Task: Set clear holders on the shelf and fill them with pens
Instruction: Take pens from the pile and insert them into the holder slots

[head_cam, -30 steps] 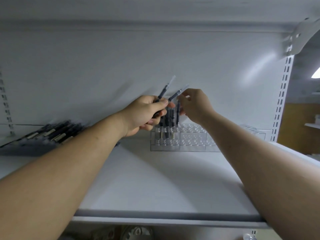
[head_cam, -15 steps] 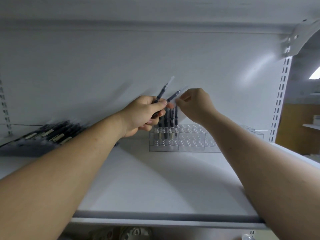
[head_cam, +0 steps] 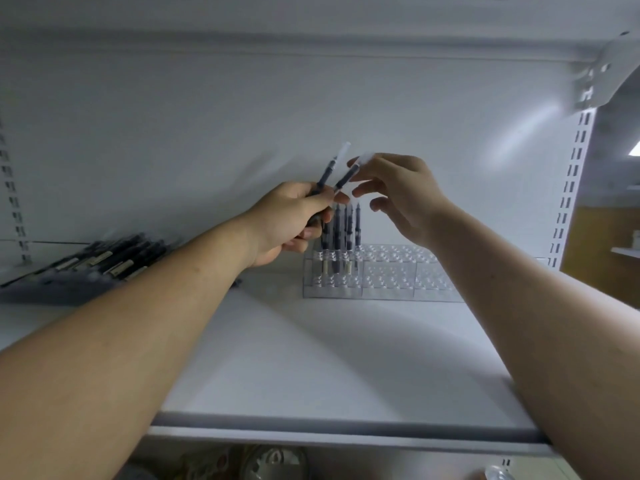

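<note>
Clear holders (head_cam: 391, 276), seemingly three abreast at the shelf's (head_cam: 311, 358) back edge, carry about five upright pens (head_cam: 341, 233) in the leftmost, while our left hand (head_cam: 287, 220) grips two more pens (head_cam: 327, 171) and our right hand (head_cam: 405, 199) spreads its fingers beside their caps (head_cam: 344, 149); labels (head_cam: 326, 268) blur unreadably.

White back panel (head_cam: 207, 133), slotted upright (head_cam: 573, 181), shelf bracket (head_cam: 604, 76); brown wall (head_cam: 595, 258) right

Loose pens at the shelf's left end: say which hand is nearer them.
Left. The left hand, gripping pens, is between the loose pens and the clear holder; the right hand hovers farther right, above it.
</note>
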`<action>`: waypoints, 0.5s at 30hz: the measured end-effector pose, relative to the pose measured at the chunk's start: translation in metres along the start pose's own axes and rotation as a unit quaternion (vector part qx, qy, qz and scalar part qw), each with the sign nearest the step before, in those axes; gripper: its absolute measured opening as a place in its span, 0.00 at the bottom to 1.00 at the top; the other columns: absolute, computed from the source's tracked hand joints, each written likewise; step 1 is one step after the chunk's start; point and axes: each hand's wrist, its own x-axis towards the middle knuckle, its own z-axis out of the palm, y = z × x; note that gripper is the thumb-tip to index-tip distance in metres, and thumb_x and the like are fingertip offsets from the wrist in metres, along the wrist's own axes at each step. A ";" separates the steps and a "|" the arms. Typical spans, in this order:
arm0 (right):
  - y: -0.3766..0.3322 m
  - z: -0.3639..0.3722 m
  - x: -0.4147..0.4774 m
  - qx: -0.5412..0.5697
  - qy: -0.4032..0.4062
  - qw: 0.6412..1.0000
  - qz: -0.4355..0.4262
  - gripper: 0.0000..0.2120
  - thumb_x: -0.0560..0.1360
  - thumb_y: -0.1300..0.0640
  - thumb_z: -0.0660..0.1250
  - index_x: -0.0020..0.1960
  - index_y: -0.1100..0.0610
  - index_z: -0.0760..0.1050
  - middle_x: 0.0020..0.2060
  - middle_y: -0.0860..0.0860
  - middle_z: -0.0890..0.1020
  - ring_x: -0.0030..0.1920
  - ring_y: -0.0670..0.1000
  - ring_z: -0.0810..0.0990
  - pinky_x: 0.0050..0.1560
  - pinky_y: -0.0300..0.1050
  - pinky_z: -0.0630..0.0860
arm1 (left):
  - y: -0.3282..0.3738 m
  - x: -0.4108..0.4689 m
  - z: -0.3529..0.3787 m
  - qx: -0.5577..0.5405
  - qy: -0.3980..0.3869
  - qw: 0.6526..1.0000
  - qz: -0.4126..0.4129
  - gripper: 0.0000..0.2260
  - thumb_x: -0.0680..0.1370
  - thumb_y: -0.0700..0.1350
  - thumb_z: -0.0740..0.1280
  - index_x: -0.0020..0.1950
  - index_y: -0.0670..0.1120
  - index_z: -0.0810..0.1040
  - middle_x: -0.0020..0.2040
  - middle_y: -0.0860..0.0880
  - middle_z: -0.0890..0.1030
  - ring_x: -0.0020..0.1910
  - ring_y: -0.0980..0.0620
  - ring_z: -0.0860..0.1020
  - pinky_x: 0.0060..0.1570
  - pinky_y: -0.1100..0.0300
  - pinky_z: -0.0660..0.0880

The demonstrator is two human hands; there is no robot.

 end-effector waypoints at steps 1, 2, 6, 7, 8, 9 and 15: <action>-0.001 0.000 0.000 0.011 -0.005 1.000 0.001 0.08 0.81 0.61 0.67 0.52 0.62 0.84 0.47 0.57 0.86 0.45 0.54 0.83 0.37 0.45 0.68 | 0.000 0.000 0.000 0.001 0.000 1.000 0.000 0.13 0.87 0.47 0.62 0.63 0.42 0.82 0.40 0.50 0.72 0.30 0.55 0.64 0.29 0.58 0.51; -0.001 0.000 -0.001 0.017 -0.006 1.000 0.000 0.09 0.81 0.60 0.67 0.52 0.64 0.84 0.46 0.57 0.86 0.45 0.54 0.84 0.38 0.45 0.69 | 0.001 -0.001 0.000 0.002 -0.001 1.000 0.000 0.13 0.87 0.47 0.62 0.63 0.42 0.82 0.40 0.50 0.73 0.30 0.55 0.64 0.30 0.57 0.51; -0.003 0.003 -0.001 0.024 0.038 0.999 -0.021 0.08 0.82 0.60 0.67 0.50 0.64 0.82 0.42 0.56 0.85 0.43 0.54 0.85 0.37 0.45 0.71 | 0.000 -0.001 0.000 0.043 0.003 0.999 -0.003 0.11 0.87 0.47 0.63 0.61 0.45 0.83 0.41 0.48 0.76 0.31 0.54 0.68 0.28 0.60 0.54; -0.003 0.002 0.000 0.027 0.054 0.998 -0.029 0.08 0.82 0.61 0.66 0.49 0.63 0.81 0.40 0.56 0.85 0.42 0.54 0.85 0.37 0.45 0.72 | -0.001 -0.001 0.000 0.057 0.007 0.998 -0.004 0.11 0.87 0.47 0.63 0.60 0.45 0.83 0.42 0.48 0.77 0.31 0.54 0.68 0.27 0.62 0.56; -0.004 0.001 0.001 0.030 0.071 0.996 -0.035 0.07 0.82 0.61 0.65 0.49 0.63 0.80 0.39 0.56 0.85 0.41 0.54 0.85 0.37 0.45 0.73 | -0.002 0.000 0.000 0.070 0.012 0.997 -0.004 0.11 0.87 0.48 0.63 0.59 0.46 0.84 0.42 0.49 0.79 0.30 0.54 0.69 0.26 0.63 0.57; -0.005 0.000 0.002 0.038 0.088 0.995 -0.040 0.07 0.82 0.62 0.65 0.49 0.63 0.79 0.38 0.56 0.85 0.40 0.55 0.85 0.37 0.45 0.74 | -0.002 0.000 -0.001 0.083 0.018 0.996 -0.004 0.11 0.87 0.48 0.63 0.59 0.46 0.84 0.42 0.49 0.80 0.29 0.54 0.69 0.26 0.63 0.58; -0.001 -0.011 0.007 -0.062 0.175 0.981 -0.062 0.06 0.81 0.61 0.62 0.49 0.60 0.77 0.35 0.53 0.84 0.35 0.52 0.86 0.35 0.46 0.76 | -0.005 0.002 -0.002 0.148 0.052 0.988 0.006 0.12 0.87 0.51 0.63 0.57 0.47 0.84 0.36 0.52 0.71 0.27 0.56 0.64 0.26 0.63 0.60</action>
